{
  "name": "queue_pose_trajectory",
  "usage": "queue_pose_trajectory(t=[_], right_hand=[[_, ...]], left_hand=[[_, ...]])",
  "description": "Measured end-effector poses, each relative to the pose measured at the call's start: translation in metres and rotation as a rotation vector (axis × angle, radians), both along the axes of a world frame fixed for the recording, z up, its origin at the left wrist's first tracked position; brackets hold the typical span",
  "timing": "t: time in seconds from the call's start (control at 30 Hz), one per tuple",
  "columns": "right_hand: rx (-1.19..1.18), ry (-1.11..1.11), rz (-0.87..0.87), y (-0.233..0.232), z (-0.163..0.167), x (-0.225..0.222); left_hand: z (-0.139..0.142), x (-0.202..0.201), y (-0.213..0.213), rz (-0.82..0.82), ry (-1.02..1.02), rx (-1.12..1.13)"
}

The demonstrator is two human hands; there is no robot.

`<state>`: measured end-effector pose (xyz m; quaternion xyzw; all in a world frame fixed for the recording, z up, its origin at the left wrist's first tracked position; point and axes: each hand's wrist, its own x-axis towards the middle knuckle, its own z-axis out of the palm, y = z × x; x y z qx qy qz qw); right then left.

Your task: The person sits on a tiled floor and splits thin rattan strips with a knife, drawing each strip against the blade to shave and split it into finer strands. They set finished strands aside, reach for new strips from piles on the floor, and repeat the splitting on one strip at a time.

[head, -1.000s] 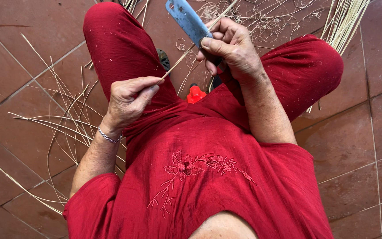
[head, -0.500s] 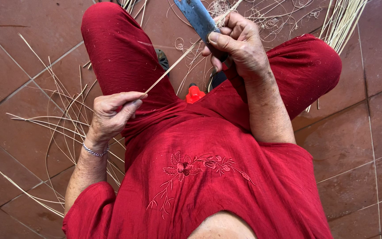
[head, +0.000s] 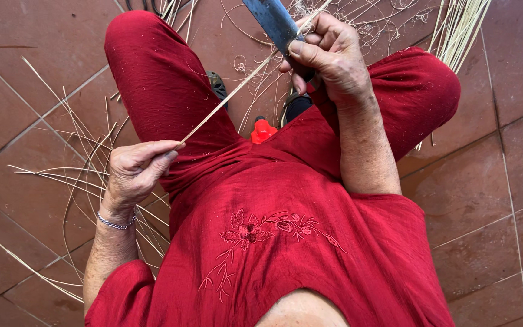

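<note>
Pale cane strip (head: 228, 102) is running taut in a straight line between both hands, rising from the lower left fingers to the upper right fingers. Left hand (head: 134, 172) is pinching the near end of the strip, thumb and forefinger closed fully on it, with the remaining fingers curled under; a thin silver bracelet (head: 115, 223) is sitting on the wrist below. Right hand (head: 328, 54) is gripping the handle of a knife with a broad grey blade (head: 270, 23), all fingers wrapped tight, thumb pressing along the blade's lower edge. The strip is meeting the blade just beside that thumb, and fine curled shavings (head: 358, 27) are lying beyond the knuckles. Both hands are working above red trousers (head: 164, 85), knees spread. A small red object (head: 263, 130) is lying on the floor between the legs, below the right fingers. Loose cane strips (head: 68, 157) are spreading over brown tiles (head: 25, 54) outward of the left fingers, and a bundle (head: 461, 24) is lying right of the right hand
</note>
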<state>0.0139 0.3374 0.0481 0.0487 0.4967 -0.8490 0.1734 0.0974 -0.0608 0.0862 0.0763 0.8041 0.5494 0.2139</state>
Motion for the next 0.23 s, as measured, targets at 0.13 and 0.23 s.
queue_pose_trajectory(t=[0.13, 0.23], right_hand=[[0.015, 0.026, -0.005, 0.008, -0.002, -0.002], [0.044, 0.059, -0.019, 0.015, -0.004, -0.002]], left_hand=[[0.004, 0.003, -0.002, -0.020, 0.045, -0.013], [0.006, 0.005, -0.003, -0.008, 0.042, -0.029]])
